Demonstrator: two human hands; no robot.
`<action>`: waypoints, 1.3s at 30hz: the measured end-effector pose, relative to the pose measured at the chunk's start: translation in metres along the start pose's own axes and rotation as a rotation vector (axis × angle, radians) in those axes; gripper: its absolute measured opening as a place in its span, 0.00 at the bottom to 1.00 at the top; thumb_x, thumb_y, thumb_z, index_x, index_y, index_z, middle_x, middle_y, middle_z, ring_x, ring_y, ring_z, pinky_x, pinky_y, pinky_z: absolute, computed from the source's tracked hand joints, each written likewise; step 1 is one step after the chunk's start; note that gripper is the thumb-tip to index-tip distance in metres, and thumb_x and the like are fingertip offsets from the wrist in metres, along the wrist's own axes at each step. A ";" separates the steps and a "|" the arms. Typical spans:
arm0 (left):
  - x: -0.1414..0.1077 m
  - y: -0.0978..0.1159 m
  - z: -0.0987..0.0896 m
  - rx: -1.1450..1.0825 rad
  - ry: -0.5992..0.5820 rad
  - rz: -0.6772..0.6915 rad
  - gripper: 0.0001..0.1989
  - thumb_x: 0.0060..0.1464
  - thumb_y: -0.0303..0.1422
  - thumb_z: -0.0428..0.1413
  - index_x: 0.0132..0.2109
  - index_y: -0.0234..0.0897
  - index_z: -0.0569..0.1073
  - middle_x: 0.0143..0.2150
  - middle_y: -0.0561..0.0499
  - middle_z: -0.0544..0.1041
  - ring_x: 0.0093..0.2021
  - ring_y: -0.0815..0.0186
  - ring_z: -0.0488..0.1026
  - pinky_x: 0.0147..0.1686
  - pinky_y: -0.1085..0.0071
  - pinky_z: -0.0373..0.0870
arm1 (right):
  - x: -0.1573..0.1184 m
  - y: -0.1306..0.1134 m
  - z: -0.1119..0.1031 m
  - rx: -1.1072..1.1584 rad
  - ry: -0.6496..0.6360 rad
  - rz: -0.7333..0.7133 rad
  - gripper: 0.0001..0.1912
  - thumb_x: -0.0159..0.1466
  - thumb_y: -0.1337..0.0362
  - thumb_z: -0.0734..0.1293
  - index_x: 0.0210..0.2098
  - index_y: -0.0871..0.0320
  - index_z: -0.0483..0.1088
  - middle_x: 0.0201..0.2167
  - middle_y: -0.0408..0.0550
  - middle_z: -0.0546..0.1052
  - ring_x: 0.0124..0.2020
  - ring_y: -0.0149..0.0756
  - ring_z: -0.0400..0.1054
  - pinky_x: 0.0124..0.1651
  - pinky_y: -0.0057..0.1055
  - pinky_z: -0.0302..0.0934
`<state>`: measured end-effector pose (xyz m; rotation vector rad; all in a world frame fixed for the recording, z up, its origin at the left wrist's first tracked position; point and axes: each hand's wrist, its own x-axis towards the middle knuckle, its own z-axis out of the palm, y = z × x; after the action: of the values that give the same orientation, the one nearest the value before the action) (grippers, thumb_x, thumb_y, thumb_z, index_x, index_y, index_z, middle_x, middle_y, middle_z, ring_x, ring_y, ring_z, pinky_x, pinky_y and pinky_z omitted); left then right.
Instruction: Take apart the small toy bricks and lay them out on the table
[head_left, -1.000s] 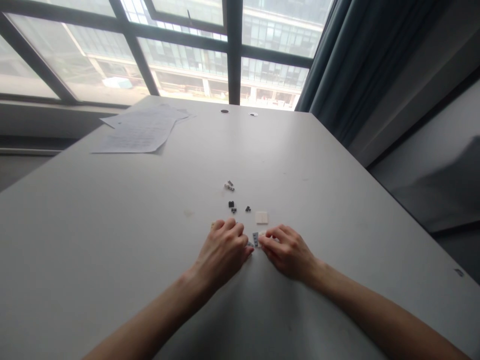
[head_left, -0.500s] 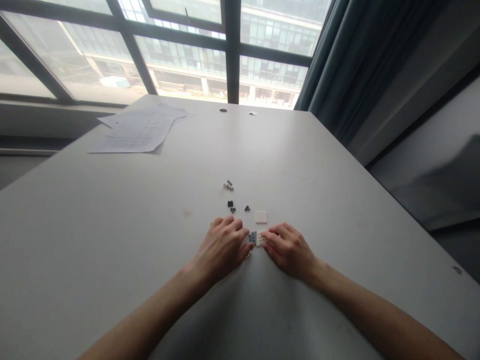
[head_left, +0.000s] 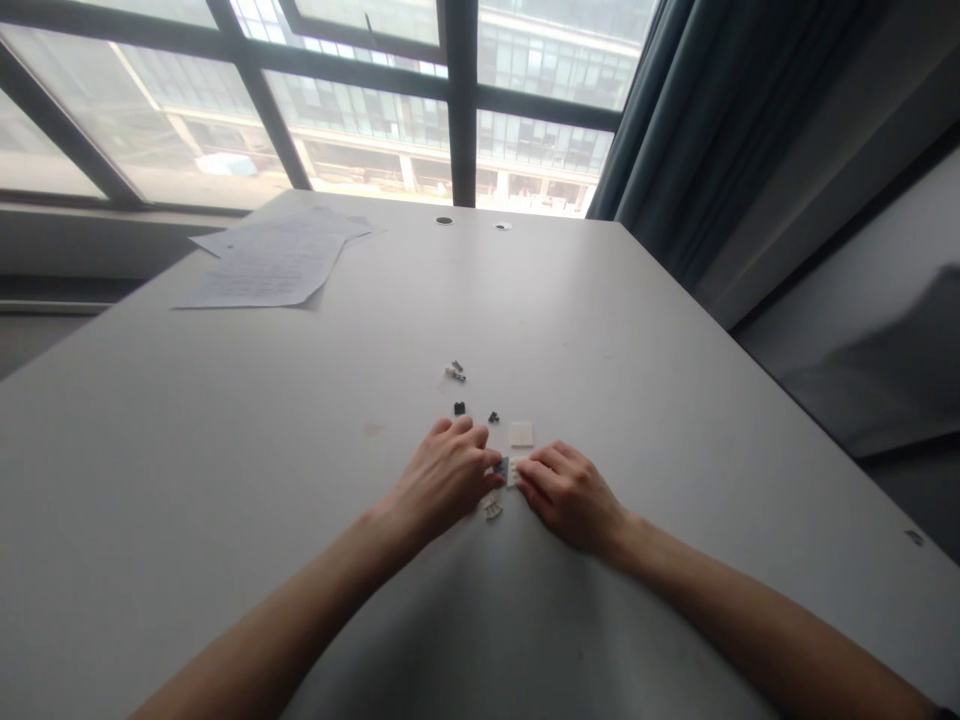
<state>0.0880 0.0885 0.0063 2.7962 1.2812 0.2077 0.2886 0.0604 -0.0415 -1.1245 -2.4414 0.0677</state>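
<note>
My left hand (head_left: 459, 462) is closed, its thumb and index finger pinching a small grey studded building plate (head_left: 501, 466). Opposite it, my right hand (head_left: 561, 488) grips a white studded building plate (head_left: 513, 472) between thumb and fingers. The two plates lie side by side at the tabletop; whether they are joined I cannot tell. Fingers cover part of each. Just beyond them rests a flat cream square piece (head_left: 521, 435). A small cream curved piece (head_left: 493, 510) lies below my left thumb.
Beyond my hands are a black brick (head_left: 460, 408), a small dark piece (head_left: 493, 417) and several grey and white bits (head_left: 455, 372). Printed papers (head_left: 262, 265) lie at the far left of the white table (head_left: 637, 330). A window and a dark curtain (head_left: 660, 130) stand behind.
My left hand has shifted slightly up the table, covering a small dark piece and uncovering the cream curved piece. My fingers now cover more of both plates.
</note>
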 end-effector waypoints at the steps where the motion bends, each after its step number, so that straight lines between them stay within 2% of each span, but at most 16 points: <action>1: 0.001 -0.001 -0.001 -0.005 -0.009 0.003 0.04 0.52 0.36 0.61 0.33 0.42 0.78 0.32 0.50 0.73 0.38 0.62 0.66 0.38 0.66 0.57 | 0.000 0.000 0.001 0.000 0.003 0.009 0.08 0.67 0.65 0.60 0.40 0.59 0.71 0.33 0.51 0.74 0.38 0.41 0.64 0.44 0.37 0.62; 14: 0.003 -0.014 0.011 -0.031 0.019 0.062 0.07 0.52 0.39 0.61 0.37 0.43 0.78 0.33 0.50 0.72 0.39 0.62 0.66 0.40 0.66 0.58 | 0.001 -0.003 0.002 0.001 0.037 0.058 0.08 0.66 0.65 0.61 0.39 0.59 0.71 0.33 0.51 0.74 0.38 0.40 0.64 0.43 0.36 0.61; 17: 0.003 -0.021 0.009 -0.038 0.070 0.037 0.09 0.54 0.39 0.59 0.41 0.43 0.77 0.35 0.50 0.73 0.40 0.61 0.66 0.40 0.65 0.59 | 0.000 -0.003 0.002 -0.001 0.046 0.071 0.08 0.65 0.65 0.62 0.41 0.59 0.72 0.34 0.51 0.74 0.38 0.41 0.64 0.44 0.37 0.60; 21: -0.009 -0.041 0.000 -0.073 0.226 -0.052 0.10 0.58 0.39 0.54 0.44 0.41 0.75 0.39 0.49 0.74 0.41 0.61 0.67 0.44 0.63 0.61 | -0.003 -0.002 0.003 0.041 0.072 0.110 0.11 0.64 0.65 0.63 0.45 0.59 0.71 0.38 0.52 0.74 0.40 0.42 0.65 0.45 0.39 0.61; 23: -0.019 -0.053 -0.004 -0.095 0.268 -0.099 0.10 0.59 0.39 0.54 0.44 0.40 0.75 0.40 0.49 0.74 0.42 0.61 0.67 0.44 0.63 0.62 | -0.004 -0.002 0.002 0.070 0.086 0.132 0.11 0.64 0.66 0.64 0.45 0.59 0.71 0.39 0.52 0.74 0.41 0.42 0.64 0.46 0.40 0.61; 28: -0.042 -0.066 0.004 -0.152 0.227 -0.130 0.13 0.57 0.41 0.55 0.46 0.41 0.75 0.43 0.48 0.74 0.44 0.60 0.67 0.44 0.62 0.63 | 0.002 0.001 -0.001 0.107 0.101 0.130 0.10 0.63 0.66 0.64 0.44 0.59 0.71 0.39 0.52 0.74 0.40 0.42 0.64 0.46 0.40 0.62; 33: -0.045 -0.058 0.015 -0.120 0.223 -0.120 0.14 0.53 0.43 0.58 0.45 0.43 0.75 0.45 0.48 0.73 0.46 0.58 0.66 0.45 0.60 0.61 | 0.029 -0.002 -0.004 0.100 -0.004 0.126 0.17 0.60 0.64 0.69 0.48 0.59 0.71 0.42 0.52 0.73 0.44 0.43 0.63 0.49 0.40 0.60; 39: -0.034 -0.050 0.015 -0.106 0.184 -0.060 0.11 0.53 0.42 0.58 0.42 0.45 0.76 0.41 0.49 0.73 0.43 0.59 0.65 0.44 0.61 0.60 | 0.062 -0.012 0.003 0.085 -0.148 0.112 0.22 0.58 0.59 0.71 0.51 0.58 0.70 0.41 0.51 0.71 0.45 0.42 0.62 0.50 0.39 0.57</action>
<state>0.0308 0.0958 -0.0175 2.6975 1.3442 0.5250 0.2432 0.0985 -0.0184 -1.2575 -2.4753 0.2971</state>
